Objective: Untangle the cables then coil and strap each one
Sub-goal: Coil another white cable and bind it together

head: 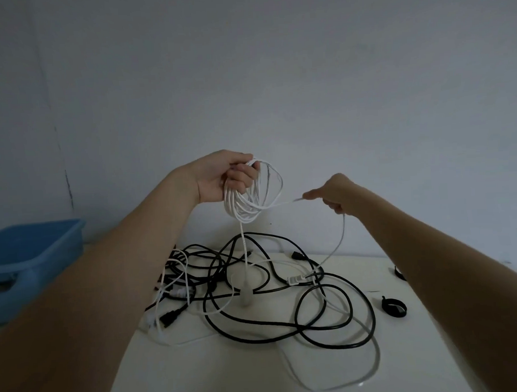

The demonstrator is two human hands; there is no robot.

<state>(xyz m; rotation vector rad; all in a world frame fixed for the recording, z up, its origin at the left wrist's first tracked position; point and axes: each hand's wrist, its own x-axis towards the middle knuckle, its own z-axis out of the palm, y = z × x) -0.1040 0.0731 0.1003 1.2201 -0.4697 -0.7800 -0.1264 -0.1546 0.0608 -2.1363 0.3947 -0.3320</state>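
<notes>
Left hand (pixel 221 179) up high with its grip wrapped round the white cable coil (pixel 253 196), right hand (pixel 334 197) pinching the strand running off it, and the black cables (pixel 286 313) sprawled tangled on the worktop (pixel 200 376) below.

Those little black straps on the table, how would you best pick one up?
Pinch the nearer black strap across its band, coming down from above. It lies flat as a closed ring on the table, apart from the cables, so the thin band is the only part to hold.
</notes>
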